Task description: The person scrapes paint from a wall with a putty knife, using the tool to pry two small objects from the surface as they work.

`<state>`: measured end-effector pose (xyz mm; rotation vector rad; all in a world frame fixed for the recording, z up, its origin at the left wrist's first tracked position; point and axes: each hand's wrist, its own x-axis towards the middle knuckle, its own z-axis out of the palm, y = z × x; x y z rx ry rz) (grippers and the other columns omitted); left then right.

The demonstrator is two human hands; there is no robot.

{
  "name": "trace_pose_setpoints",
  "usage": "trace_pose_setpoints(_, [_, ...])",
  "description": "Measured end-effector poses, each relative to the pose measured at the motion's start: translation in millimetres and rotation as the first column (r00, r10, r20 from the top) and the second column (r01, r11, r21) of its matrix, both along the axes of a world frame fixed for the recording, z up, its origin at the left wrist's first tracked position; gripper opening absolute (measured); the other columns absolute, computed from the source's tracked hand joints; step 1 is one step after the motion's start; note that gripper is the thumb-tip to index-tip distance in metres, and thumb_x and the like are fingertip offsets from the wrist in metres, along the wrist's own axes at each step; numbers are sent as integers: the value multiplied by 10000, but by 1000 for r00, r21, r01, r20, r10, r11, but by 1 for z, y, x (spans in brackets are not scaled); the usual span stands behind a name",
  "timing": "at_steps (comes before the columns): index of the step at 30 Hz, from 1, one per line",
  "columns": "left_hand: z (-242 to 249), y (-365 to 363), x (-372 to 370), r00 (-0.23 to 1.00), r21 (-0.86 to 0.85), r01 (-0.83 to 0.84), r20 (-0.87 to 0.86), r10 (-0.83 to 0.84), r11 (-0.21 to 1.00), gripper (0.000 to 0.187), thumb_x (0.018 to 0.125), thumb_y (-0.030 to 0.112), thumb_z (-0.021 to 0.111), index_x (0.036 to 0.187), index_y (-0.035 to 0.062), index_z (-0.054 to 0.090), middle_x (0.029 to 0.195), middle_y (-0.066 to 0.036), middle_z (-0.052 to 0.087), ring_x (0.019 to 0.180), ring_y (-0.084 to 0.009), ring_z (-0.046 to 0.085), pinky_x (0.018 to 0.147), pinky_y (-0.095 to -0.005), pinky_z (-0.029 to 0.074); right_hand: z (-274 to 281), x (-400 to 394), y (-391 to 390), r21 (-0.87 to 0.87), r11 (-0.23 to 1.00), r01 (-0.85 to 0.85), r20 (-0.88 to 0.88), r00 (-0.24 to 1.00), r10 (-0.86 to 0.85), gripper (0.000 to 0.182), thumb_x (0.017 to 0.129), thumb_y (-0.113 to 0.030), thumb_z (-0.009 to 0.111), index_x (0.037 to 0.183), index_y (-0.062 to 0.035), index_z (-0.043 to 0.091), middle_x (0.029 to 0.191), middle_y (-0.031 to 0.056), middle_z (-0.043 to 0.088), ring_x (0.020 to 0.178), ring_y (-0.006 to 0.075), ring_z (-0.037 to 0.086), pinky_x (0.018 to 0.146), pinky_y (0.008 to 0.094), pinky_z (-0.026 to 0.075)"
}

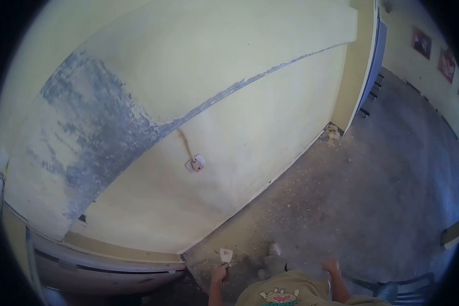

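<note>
My left hand (219, 273) is closed around the handle of a putty knife (226, 254), whose pale, flat blade points up and away from me. The blade appears over the floor near the wall corner, apart from the wall. At my other side, my right hand (331, 264) hangs low with its fingers curled in, and nothing shows in it. Ahead, a cream wall (270, 132) carries a large scraped grey patch (99, 125). From that patch a narrow scraped strip (229, 92) runs to the right along the wall.
A socket box (195, 163) with a cable is fixed to the wall. Paint flakes litter the concrete floor (352, 194) along the wall base. A dark chair (408, 290) stands at lower right, and a blue board (375, 71) at upper right. Pictures (422, 42) hang on the far wall.
</note>
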<state>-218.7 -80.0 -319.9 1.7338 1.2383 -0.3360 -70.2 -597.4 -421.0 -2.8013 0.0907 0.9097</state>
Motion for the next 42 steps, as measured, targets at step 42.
trace_pose_setpoints(42, [248,-240,170,462,344,-96,846,-264,934,132,826,88,689,900,-20,675,830,-137,675,737,-224,660,685,-329,514,328,139,126,954,299,-6,-72,966,248,442,851,-35,618,1273,-70,494,811,78,652,577,102,562,498,249,427])
